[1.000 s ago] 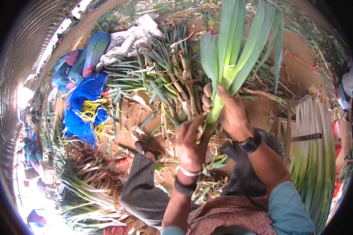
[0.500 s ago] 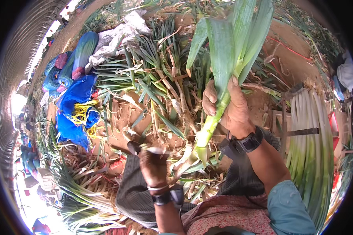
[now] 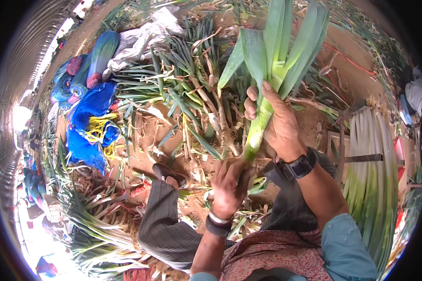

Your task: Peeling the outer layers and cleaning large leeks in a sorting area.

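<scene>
A thick green leek (image 3: pixel 260 129) slants up in front of me, its broad leaves fanned out at the top. My right hand (image 3: pixel 279 119) is closed around the shaft just under the leaves, thumb lying along it. Lower down, my left hand (image 3: pixel 231 180) is wrapped over the leek's pale lower end, which its fingers hide. Whether that hand also pinches a loose outer layer cannot be made out. Behind the leek, a heap of untrimmed leeks (image 3: pixel 206 89) with brown, dry outer leaves lies on the soil.
At the right, long trimmed leeks (image 3: pixel 368 182) are stacked in a frame with a dark strap across. A blue plastic sheet with yellow cord (image 3: pixel 91 126), bundled rolls (image 3: pixel 98 54) and a white sack (image 3: pixel 143 40) lie at the left. More leeks (image 3: pixel 103 234) lie at the lower left.
My left hand has moved up and right from beside my knee onto the leek's lower end. The leek is steeper, and the hanging peeled layer at its base no longer shows.
</scene>
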Tool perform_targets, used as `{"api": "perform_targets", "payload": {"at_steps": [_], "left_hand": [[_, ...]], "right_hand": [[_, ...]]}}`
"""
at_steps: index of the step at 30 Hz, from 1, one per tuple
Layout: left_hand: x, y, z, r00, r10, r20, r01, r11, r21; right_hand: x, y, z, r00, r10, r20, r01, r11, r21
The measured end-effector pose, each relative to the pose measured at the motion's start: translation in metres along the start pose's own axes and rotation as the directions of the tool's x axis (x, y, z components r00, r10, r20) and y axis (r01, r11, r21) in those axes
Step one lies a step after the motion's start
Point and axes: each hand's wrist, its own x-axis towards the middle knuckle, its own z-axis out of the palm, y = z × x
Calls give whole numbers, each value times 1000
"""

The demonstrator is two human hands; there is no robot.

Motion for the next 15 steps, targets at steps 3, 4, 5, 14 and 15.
{"api": "perform_targets", "payload": {"at_steps": [3, 4, 5, 14, 15], "left_hand": [[-35, -6, -18, 937, -318, -146, 233, 879, -416], [-47, -11, -28, 899, -390, -201, 233, 812, -536], [-56, -20, -37, 852, -466, -239, 217, 730, -648], [-23, -14, 17, 993, -64, -99, 71, 995, 76], [-31, -11, 14, 993, -61, -101, 68, 996, 66]], "right_hand": [[3, -11, -7, 999, -19, -31, 18, 999, -30], [3, -13, -4, 999, -31, -40, 30, 999, -30], [2, -14, -3, 998, -46, -54, 44, 998, -33], [-1, -8, -8, 976, -135, -170, 130, 991, -42], [1, -15, -12, 974, -146, -175, 140, 989, -45]]}}
